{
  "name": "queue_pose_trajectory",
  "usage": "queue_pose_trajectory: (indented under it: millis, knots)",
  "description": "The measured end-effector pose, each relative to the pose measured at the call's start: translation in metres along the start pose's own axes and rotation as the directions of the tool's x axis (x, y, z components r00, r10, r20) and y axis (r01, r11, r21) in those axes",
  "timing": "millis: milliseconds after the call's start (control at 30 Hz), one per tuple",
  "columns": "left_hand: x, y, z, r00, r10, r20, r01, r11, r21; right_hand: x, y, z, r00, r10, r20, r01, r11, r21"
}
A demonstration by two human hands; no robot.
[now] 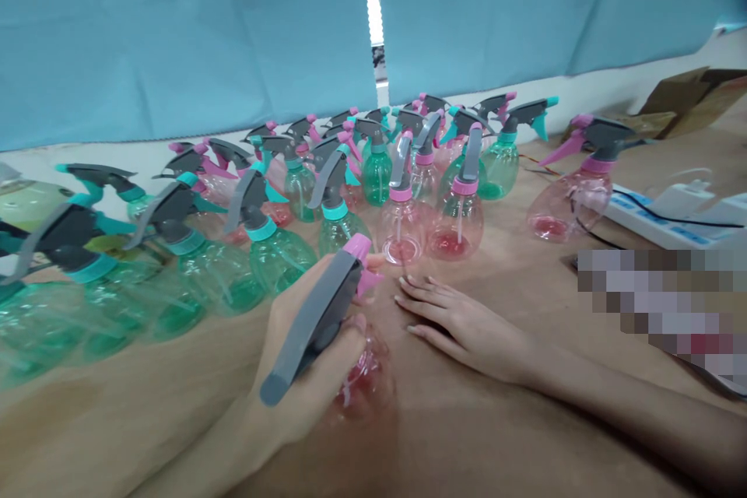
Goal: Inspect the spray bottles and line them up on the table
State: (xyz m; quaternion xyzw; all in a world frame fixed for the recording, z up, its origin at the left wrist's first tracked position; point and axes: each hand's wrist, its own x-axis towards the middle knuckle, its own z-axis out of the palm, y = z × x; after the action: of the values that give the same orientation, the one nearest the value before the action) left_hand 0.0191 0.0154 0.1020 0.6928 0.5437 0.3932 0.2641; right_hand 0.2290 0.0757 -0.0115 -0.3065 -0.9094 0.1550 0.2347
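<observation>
1 white power strip (659,222); beside it, 1 pink spray bottle (575,198); beyond it, 1 cardboard box (689,99); left of it, 2 hands (467,323), over 15 more spray bottles (318,319).

The left grip (335,373) covers the neck of the pink-tinted bottle (373,381), leaving its collar out of sight. Coarse blocks obscure an object (665,311) at right; the leftmost green bottle (32,327) is cut by the picture's edge, and rear bottles (377,175) partly hide one another.

Left grip (335,366) is curled, right grip (461,320) outstretched.
</observation>
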Motion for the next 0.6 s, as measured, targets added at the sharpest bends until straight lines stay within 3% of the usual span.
queue_pose_trajectory:
  millis: [200,600]
  knots:
    - [-0.0007,0.0024,0.0023,0.999,-0.051,-0.003,0.051,0.996,-0.070,0.0005,-0.0011,-0.0013,0.999,0.004,0.038,-0.003,0.999,-0.032]
    - [0.0009,-0.0026,-0.0002,0.998,0.054,0.040,-0.053,0.998,-0.032,0.0000,-0.0014,-0.0020,0.999,0.010,0.045,-0.008,0.999,-0.035]
